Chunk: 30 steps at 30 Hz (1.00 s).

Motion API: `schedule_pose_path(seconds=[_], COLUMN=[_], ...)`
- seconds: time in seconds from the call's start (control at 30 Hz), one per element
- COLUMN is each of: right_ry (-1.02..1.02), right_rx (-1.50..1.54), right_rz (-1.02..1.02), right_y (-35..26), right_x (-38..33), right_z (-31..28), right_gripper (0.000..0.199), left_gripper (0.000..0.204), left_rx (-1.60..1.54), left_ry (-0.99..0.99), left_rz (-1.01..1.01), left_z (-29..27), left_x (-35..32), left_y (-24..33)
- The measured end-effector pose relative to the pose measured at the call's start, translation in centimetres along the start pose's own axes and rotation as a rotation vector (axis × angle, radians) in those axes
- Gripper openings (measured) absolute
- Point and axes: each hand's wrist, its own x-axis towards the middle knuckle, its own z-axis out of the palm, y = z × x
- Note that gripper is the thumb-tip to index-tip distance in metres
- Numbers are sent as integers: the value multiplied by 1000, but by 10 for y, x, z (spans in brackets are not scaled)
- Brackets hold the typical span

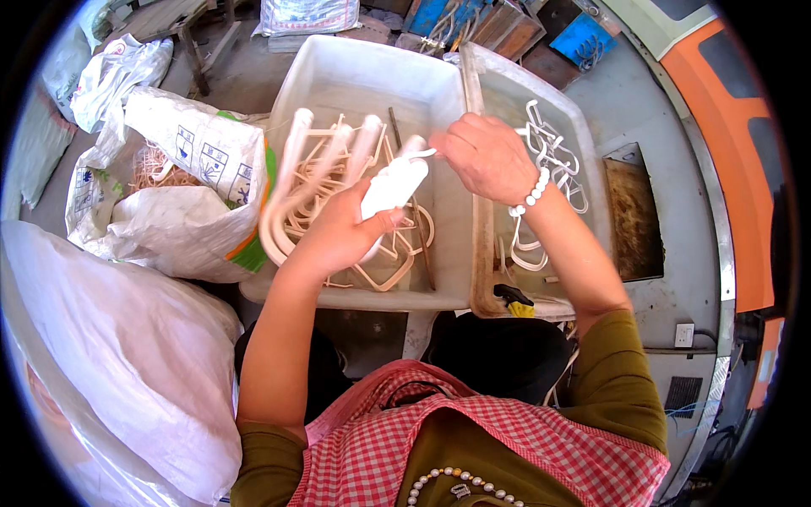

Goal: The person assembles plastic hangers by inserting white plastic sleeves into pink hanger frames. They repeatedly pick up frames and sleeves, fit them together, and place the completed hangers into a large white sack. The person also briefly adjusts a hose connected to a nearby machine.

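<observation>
At frame centre, grips white plastic piece (397, 184) in left hand (336, 226), pinches its thin tip (422, 155) with right hand (492, 159); best to brace piece firmly, work tip gently.

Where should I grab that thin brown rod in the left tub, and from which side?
Probably grip the thin brown rod near its lower end, reaching in from above and the right. That stretch shows uncovered, with bare tub to its right; curved white pieces crowd its left, and the white object in your left hand hides its middle.
</observation>
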Motion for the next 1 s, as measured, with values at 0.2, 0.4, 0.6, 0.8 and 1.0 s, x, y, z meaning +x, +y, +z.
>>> schedule_pose_path(seconds=[0.2, 0.4, 0.6, 0.8, 1.0], right_ry=[-555, -390, 1067, 1108, 487], right_rx=[1549, 2133, 1758, 1344, 916], right_rz=[1174, 755, 91, 214, 793], right_y=[-16, -98, -53, -62, -11], right_x=[-27, -28, 77, 141, 44], right_z=[4, 8, -79, -23, 118], right_gripper=[19, 21, 19, 23, 35], left_gripper=[18, 26, 31, 16, 17], left_rx=[924, 754, -121, -643, -447], left_ry=[235, 322, 328, 464, 500], left_rz=[19, -30, -118, -354, -273], left_z=[12, 29, 33, 20, -15], left_x=[6, 19, 15, 18, 17], left_y=[-11, -13, -34, -15, -13])
